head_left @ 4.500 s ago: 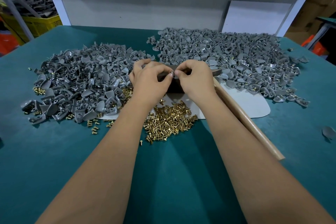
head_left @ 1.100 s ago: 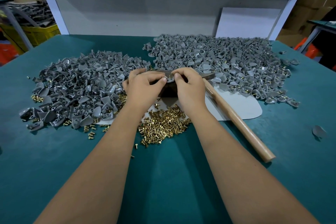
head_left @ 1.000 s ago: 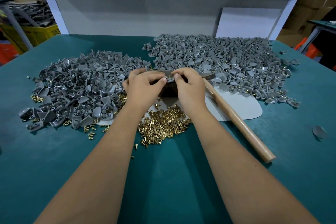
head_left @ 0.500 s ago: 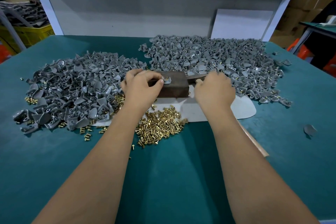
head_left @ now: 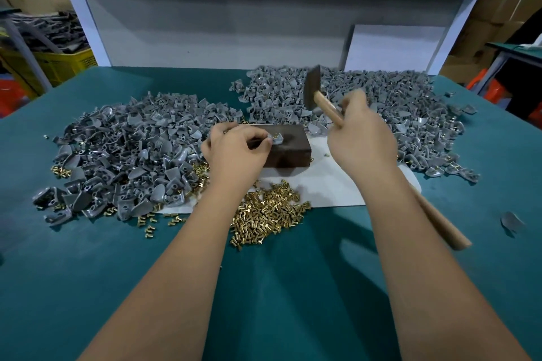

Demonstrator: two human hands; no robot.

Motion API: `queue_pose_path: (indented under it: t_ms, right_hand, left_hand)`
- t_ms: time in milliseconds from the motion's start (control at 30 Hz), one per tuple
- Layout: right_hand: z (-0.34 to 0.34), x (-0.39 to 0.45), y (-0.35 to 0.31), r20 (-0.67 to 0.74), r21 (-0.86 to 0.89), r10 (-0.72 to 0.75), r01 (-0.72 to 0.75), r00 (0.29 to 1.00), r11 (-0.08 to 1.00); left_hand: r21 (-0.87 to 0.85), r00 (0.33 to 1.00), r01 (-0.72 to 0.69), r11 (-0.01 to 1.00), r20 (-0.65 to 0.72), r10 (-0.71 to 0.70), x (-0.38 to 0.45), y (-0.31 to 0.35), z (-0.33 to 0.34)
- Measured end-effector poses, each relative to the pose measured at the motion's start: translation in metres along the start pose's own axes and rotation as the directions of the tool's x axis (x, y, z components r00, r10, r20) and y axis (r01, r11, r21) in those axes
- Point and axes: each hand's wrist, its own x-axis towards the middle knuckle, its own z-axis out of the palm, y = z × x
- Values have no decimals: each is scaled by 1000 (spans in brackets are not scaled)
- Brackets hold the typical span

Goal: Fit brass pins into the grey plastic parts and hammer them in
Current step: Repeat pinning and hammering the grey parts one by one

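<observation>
- Your left hand (head_left: 234, 149) is pinching a grey plastic part (head_left: 277, 138) between thumb and fingertips, holding it on top of the dark block (head_left: 289, 149).
- A brass pin (head_left: 276, 135) is sticking up out of that part; how deep it is sitting, cannot tell.
- Your right hand (head_left: 359, 138) is gripping the hammer (head_left: 325, 107) by its wooden handle, fingers curled round it near the head.
- The hammer head is hanging in the air above and to the right of the block, apart from the part; the handle end is poking out past your right forearm.
- The block is sitting on a white sheet (head_left: 331, 187) on the teal surface (head_left: 88, 272).
- A loose brass pin pile (head_left: 267, 214) is lying just in front of the block, between your two forearms.
- A left grey pile (head_left: 126, 155) of parts is lying beside your left hand, with stray pins scattered at its near edge.
- A right grey pile (head_left: 396, 108) is spreading behind and right of the block, with brass showing in many pieces.
- One lone grey piece (head_left: 511, 221) is lying well apart at the right side.
</observation>
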Motion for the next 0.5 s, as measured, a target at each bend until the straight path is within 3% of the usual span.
queue_pose_path:
  t_ms: [167, 333, 433, 500]
  right_hand:
    - [-15, -6, -18, 204, 87, -161, 146, 966, 985]
    - [-16, -13, -24, 114, 236, -171, 140, 979, 962]
    - [-15, -15, -23, 270, 98, -174, 153, 947, 983]
    - [-18, -13, -25, 252, 54, -179, 171, 951, 984]
  left_hand:
    - [-32, 998, 41, 999, -38, -42, 0, -1, 2]
    - [-18, 998, 36, 999, -52, -36, -1, -2, 5]
    - [-25, 996, 60, 998, -62, -62, -1, -1, 5]
    - [-13, 996, 71, 997, -59, -71, -2, -2, 6]
